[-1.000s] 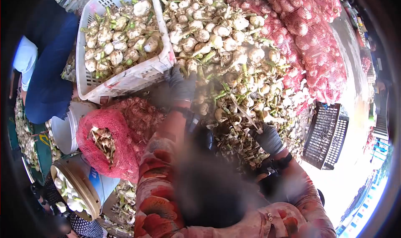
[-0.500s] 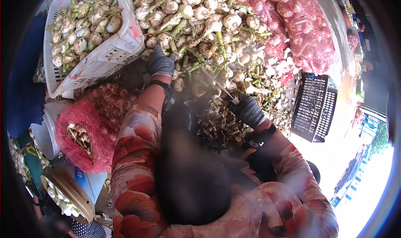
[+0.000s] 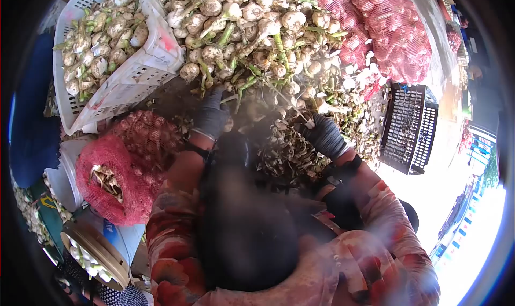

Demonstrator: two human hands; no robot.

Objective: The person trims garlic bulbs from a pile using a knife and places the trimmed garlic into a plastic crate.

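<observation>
A heap of garlic bulbs with green stems [image 3: 257, 32] fills the upper middle. At its lower left edge is my left hand [image 3: 211, 115] in a dark grey glove, near the stems; its fingers are partly hidden, and what they may hold is unclear. My right hand [image 3: 323, 136], gloved alike, is closed on the handle of a thin tool [image 3: 287, 103], whose shaft points up and left over the heap. Dry trimmings [image 3: 292, 154] lie below and between the hands.
A white crate of garlic [image 3: 129, 75] stands upper left, an open red mesh sack [image 3: 102, 185] below it. Full mesh sacks [image 3: 399, 32] lie upper right above a black crate [image 3: 409, 129]. A bucket of peeled cloves [image 3: 104, 255] and another person's dark-clothed leg [image 3: 35, 118] are at left.
The view has shifted over the heap. My left hand has come away from the white crate's corner, down toward my body. My right hand keeps its hold on the tool.
</observation>
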